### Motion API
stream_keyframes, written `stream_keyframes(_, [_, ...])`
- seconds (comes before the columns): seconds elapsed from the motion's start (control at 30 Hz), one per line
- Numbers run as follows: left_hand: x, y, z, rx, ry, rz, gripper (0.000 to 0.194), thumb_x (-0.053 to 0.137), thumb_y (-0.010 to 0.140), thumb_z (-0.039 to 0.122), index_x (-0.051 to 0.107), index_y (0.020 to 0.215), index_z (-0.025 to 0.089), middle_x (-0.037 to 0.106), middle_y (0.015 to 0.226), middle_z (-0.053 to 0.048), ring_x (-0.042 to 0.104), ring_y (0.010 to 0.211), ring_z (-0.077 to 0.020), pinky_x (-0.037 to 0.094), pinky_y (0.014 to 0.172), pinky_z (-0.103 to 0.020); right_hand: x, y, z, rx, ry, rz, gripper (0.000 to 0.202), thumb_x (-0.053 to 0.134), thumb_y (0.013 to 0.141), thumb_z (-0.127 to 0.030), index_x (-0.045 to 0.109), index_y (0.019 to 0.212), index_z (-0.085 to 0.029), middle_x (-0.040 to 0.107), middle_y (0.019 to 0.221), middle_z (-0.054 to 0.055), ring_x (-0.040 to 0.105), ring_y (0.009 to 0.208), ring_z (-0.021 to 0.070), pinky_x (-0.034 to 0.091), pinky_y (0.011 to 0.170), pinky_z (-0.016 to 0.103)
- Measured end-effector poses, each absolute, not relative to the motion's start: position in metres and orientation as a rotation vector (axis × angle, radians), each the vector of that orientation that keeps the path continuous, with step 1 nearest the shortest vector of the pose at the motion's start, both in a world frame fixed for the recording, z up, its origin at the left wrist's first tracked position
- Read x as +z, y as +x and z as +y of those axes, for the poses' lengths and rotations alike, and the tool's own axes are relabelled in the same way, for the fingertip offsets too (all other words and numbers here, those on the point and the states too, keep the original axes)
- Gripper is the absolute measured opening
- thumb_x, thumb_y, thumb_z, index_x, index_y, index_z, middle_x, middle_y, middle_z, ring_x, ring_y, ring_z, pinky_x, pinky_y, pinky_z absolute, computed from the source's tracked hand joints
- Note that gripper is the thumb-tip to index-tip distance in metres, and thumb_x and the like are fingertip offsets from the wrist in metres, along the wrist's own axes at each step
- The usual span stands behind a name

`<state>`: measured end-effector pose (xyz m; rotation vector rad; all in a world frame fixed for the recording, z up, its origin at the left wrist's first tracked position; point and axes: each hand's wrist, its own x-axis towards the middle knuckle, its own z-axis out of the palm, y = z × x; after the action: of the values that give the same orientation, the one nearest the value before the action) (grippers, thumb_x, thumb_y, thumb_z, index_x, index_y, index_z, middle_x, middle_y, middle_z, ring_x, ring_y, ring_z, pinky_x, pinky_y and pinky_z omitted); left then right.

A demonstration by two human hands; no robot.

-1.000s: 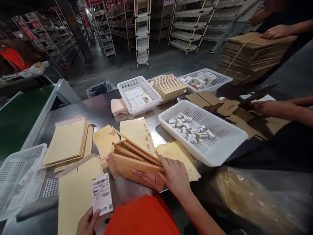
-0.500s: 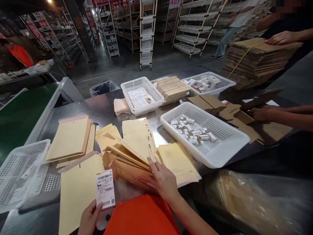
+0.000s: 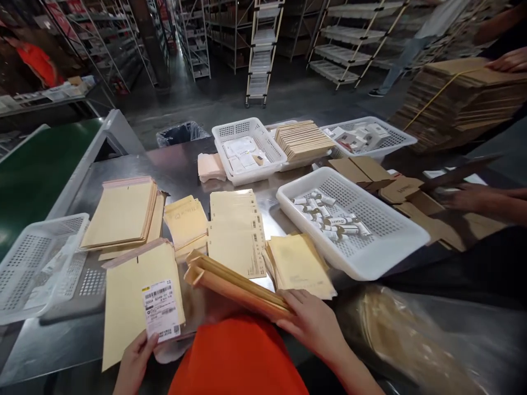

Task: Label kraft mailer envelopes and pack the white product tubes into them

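My left hand [image 3: 138, 354] pinches the lower left corner of a white printed label [image 3: 161, 310], which overlaps a yellow envelope [image 3: 123, 307] at the table's near left. Fingers on top and thumb below, my right hand [image 3: 310, 318] grips a bundle of brown envelopes [image 3: 239, 285] near the front edge. Behind the bundle lies a stack of cream sheets with small print [image 3: 234, 236], flanked by small envelopes [image 3: 186, 220] on the left and yellow envelopes [image 3: 298, 266] on the right. Another envelope stack [image 3: 121, 211] lies further back on the left.
A white basket [image 3: 395, 252] holds small bottles. Other baskets [image 3: 247, 178] stand behind, one with upright envelopes [image 3: 304, 140]. An empty-looking basket wall [image 3: 24, 274] is at left. Another person's hands [image 3: 465, 197] handle cardboard at right, near a plastic bag [image 3: 411, 340].
The brown bundle has come away from the cream sheets, toward me and to the right, with my right hand. The label has shifted left over the yellow envelope. The camera view has also shifted.
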<state>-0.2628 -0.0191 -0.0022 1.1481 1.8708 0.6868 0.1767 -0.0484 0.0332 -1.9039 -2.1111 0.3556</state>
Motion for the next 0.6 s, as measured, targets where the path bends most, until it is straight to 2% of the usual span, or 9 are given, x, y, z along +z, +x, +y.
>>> stream_keyframes(0.13, [0.004,-0.285,-0.021,0.709,1.070,1.938,0.055,0.073,0.047,0.067,0.075,0.078,0.021,0.078,0.090,-0.005,0.068,0.100,-0.0347,0.057,0.088,-0.040,0.015,0.176,-0.062,0.443,-1.868,-1.901,0.038,0.064,0.078,-0.029,0.064,0.115,-0.030,0.070,0.110,0.006,0.066,0.099,0.0239,0.056,0.082,0.036])
stream_keyframes(0.23, [0.005,-0.290,-0.021,0.748,1.006,1.977,0.052,0.073,0.048,0.064,0.074,0.077,0.021,0.078,0.092,-0.004,0.066,0.106,-0.0355,0.053,0.096,-0.042,0.001,0.156,-0.062,0.514,-1.699,-1.637,0.039,0.062,0.080,-0.031,0.061,0.119,-0.028,0.066,0.118,0.008,0.063,0.109,0.0242,0.055,0.091,0.038])
stream_keyframes(0.4, [0.006,-0.277,-0.020,0.763,0.981,1.935,0.049,0.073,0.048,0.060,0.073,0.076,0.020,0.078,0.092,-0.007,0.065,0.107,-0.0364,0.054,0.094,-0.043,-0.005,0.110,-0.044,0.393,-1.485,-1.349,0.048,0.065,0.080,-0.034,0.052,0.124,-0.023,0.052,0.131,0.014,0.053,0.123,0.0274,0.051,0.098,0.044])
stream_keyframes(0.47, [0.004,-0.274,-0.022,0.743,0.986,1.914,0.049,0.072,0.048,0.062,0.072,0.074,0.020,0.078,0.092,-0.007,0.066,0.106,-0.0368,0.055,0.093,-0.043,-0.005,0.102,-0.037,0.343,-1.427,-1.523,0.049,0.064,0.081,-0.029,0.050,0.128,-0.023,0.054,0.128,0.014,0.055,0.120,0.0269,0.051,0.096,0.042])
stream_keyframes(0.6, [-0.006,-0.276,-0.029,0.725,1.110,1.947,0.049,0.067,0.050,0.066,0.072,0.072,0.023,0.078,0.089,-0.006,0.068,0.101,-0.0362,0.057,0.089,-0.042,0.001,0.100,-0.030,0.302,-1.557,-1.915,0.047,0.052,0.085,-0.014,0.052,0.132,-0.023,0.067,0.105,0.009,0.064,0.094,0.0211,0.054,0.081,0.032])
